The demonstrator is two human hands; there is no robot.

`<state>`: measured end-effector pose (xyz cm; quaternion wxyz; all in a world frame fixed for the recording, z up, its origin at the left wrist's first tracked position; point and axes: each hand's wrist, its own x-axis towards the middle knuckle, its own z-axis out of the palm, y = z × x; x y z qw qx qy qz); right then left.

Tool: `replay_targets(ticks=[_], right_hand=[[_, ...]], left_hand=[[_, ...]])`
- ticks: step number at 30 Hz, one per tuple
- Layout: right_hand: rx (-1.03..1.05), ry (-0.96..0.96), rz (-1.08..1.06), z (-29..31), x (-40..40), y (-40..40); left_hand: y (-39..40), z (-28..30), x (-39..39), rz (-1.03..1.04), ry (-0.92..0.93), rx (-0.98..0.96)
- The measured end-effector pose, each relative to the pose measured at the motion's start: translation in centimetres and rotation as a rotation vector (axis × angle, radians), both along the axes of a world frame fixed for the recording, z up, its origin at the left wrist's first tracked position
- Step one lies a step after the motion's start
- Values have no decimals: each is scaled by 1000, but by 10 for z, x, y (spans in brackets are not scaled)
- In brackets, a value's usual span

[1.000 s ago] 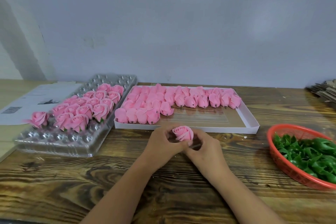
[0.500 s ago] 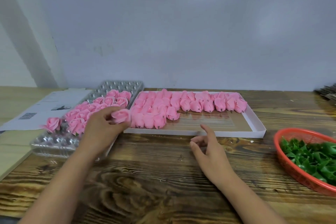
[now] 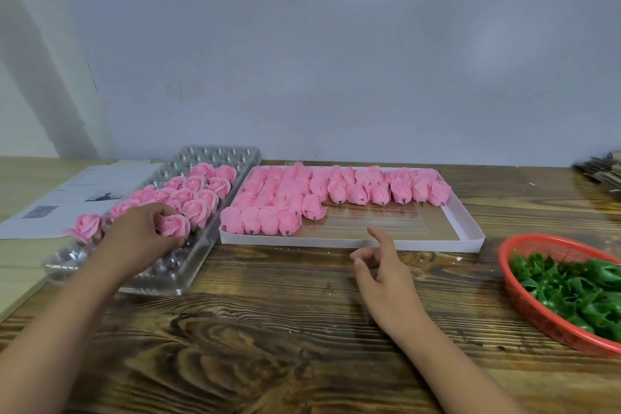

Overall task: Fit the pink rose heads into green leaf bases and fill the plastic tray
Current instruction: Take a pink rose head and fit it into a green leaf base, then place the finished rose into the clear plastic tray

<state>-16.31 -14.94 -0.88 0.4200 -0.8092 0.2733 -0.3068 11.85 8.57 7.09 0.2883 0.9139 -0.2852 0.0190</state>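
Now our left hand (image 3: 141, 239) pinches an assembled rose (image 3: 173, 224) over the plastic tray (image 3: 158, 282); we should seat it upright in the next free cup. Right hand (image 3: 383, 276) idles slack, right of the tray.

You have two hands in view, your left hand (image 3: 141, 239) and your right hand (image 3: 386, 279). One clear plastic tray (image 3: 161, 274) sits on the table with roughly twenty finished roses (image 3: 198, 208). One white box (image 3: 467, 232) has about thirty loose rose heads (image 3: 356, 191). One red basket (image 3: 524, 299) carries green leaf bases (image 3: 578, 292), too tangled to count. One printed sheet (image 3: 50, 205) lies at far left.
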Motion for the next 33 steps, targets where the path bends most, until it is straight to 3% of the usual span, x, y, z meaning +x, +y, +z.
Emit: replay_targets(ticks=[9,18,25,28,33], right_hand=[[-9,1,-11,-2,1,0],[1,20,-1,0,0,1],[12,17,-14,0,0,0],[19,22,-17,1,0,0],[26,28,-13,1,1,1]], left_hand=[[-16,11,2,33,-171,244],[-10,11,7,13,-43,147],[-12,8,9,-25,-277,396],[-12,12,11,-43,-216,418],[-7,23,12,-86,-78,287]])
